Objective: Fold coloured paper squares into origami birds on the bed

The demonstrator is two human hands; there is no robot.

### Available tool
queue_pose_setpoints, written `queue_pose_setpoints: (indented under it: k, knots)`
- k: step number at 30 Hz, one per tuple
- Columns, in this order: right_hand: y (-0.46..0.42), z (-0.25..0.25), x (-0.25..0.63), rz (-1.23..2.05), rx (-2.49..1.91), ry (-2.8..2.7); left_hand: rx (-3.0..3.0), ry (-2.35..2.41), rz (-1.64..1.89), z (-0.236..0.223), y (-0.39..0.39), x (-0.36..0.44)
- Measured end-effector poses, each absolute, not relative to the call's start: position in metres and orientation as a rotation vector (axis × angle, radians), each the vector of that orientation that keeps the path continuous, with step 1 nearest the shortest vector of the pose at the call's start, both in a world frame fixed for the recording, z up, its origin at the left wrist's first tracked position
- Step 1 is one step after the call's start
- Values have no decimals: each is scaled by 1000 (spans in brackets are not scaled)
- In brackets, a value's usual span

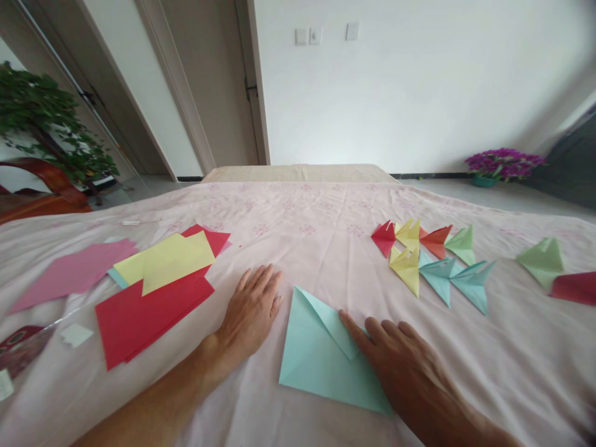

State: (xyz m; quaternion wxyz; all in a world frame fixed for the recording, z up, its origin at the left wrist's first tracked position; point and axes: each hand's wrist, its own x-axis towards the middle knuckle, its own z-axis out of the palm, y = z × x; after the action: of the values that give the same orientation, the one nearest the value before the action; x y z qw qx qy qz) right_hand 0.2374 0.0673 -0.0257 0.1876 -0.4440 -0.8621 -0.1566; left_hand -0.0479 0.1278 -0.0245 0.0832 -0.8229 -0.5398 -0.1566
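Note:
A light blue sheet of paper lies in front of me, with a narrow flap folded over along its upper right side. My right hand rests on that side, index fingertip at the paper's edge and the other fingers bent but not gripping; it covers the right part of the sheet. Just left of the sheet, my left hand lies flat on the cloth, fingers stretched out, touching no paper.
Red sheets, yellow sheets and pink sheets lie at left. Several folded paper pieces stand at right, with a green one and a dark red paper farther over. A pink patterned cloth covers the table.

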Motion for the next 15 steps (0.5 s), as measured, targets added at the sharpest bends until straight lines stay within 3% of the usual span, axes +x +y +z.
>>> queue_pose_setpoints:
  k: [4,7,15]
  knots:
    - [70,-31,239,-421,-1270,-2511,-2778,-1251,-689,-14,122,-44]
    - [73,-32,243,-423,-1290,-2580,-3052,-1002,-481,-6,116,-38]
    - [69,-1,245,-653,-1114,-2553,-2987,-1166,-215,-10,105,-31]
